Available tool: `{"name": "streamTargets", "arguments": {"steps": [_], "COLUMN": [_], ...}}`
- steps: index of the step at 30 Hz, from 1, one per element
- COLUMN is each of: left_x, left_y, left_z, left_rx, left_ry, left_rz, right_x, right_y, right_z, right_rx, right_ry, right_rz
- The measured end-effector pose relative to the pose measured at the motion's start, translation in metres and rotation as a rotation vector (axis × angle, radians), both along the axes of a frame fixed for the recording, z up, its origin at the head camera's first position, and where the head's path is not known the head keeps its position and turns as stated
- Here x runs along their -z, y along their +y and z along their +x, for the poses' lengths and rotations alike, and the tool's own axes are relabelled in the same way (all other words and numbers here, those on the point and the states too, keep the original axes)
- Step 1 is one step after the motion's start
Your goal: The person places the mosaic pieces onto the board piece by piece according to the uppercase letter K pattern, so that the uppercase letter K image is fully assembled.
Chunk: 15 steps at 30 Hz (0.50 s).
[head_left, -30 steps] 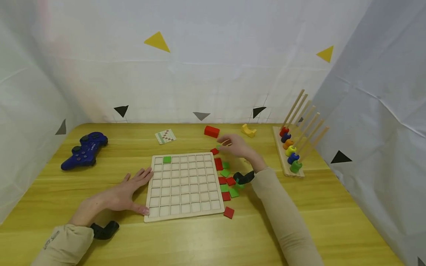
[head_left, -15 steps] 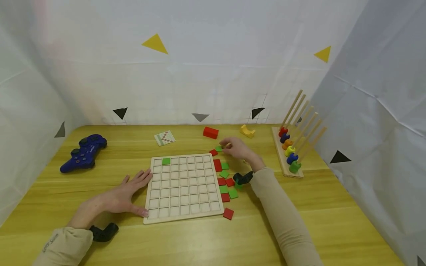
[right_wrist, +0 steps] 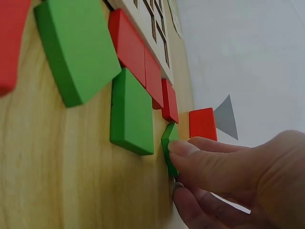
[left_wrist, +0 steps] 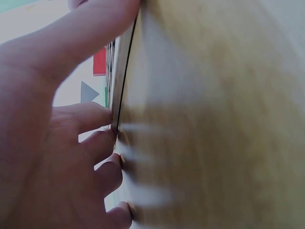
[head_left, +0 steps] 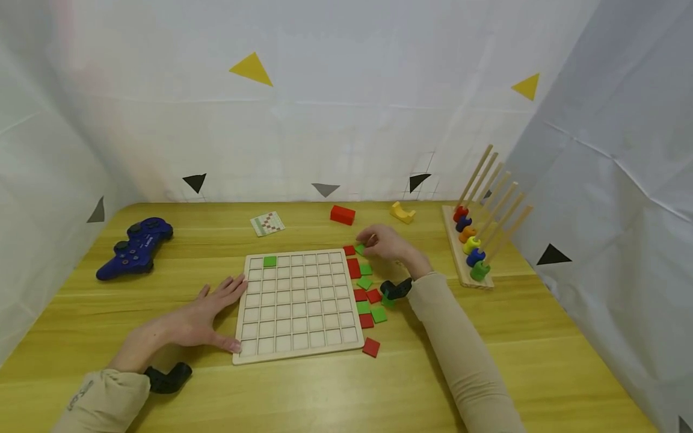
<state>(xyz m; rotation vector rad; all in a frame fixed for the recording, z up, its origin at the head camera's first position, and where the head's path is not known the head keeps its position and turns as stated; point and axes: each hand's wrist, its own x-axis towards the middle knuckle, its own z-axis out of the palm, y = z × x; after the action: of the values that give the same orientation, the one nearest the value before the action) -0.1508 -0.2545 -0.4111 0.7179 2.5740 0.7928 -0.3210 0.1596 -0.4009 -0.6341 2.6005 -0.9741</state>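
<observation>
A square wooden grid board (head_left: 300,307) lies on the table, with a green tile (head_left: 269,261) in its top row, second cell from the left. My left hand (head_left: 197,317) rests at the board's left edge, fingers spread and fingertips right against its side, as the left wrist view also shows. Beyond the board's upper right corner, my right hand (head_left: 387,243) pinches another green tile (right_wrist: 167,133) between thumb and fingers. That tile is tilted, close beside a red tile (right_wrist: 169,101). More red tiles (head_left: 354,268) and green tiles (head_left: 378,314) lie along the board's right side.
At the back lie a small pattern card (head_left: 267,224), a red block (head_left: 343,215) and a yellow arched block (head_left: 402,213). A blue game controller (head_left: 135,248) is at far left. A pegged wooden stand (head_left: 453,245) with coloured beads is on the right.
My right hand has come down onto the far green tile and drawn it slightly nearer. The red tile beside it has shifted and turned a little. The left hand stays at the board's edge.
</observation>
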Motion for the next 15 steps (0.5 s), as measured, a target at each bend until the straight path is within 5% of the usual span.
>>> {"name": "streamTargets", "arguments": {"steps": [15], "left_x": [-0.0012], "left_y": [0.0003], "left_z": [0.0002], "left_rx": [-0.002], "left_ry": [-0.006], "left_rz": [0.007], "right_x": [-0.0054], "right_y": [0.0069], "right_z": [0.0023], "right_rx": [-0.039], "right_ry": [-0.002], "right_rz": [0.07]}}
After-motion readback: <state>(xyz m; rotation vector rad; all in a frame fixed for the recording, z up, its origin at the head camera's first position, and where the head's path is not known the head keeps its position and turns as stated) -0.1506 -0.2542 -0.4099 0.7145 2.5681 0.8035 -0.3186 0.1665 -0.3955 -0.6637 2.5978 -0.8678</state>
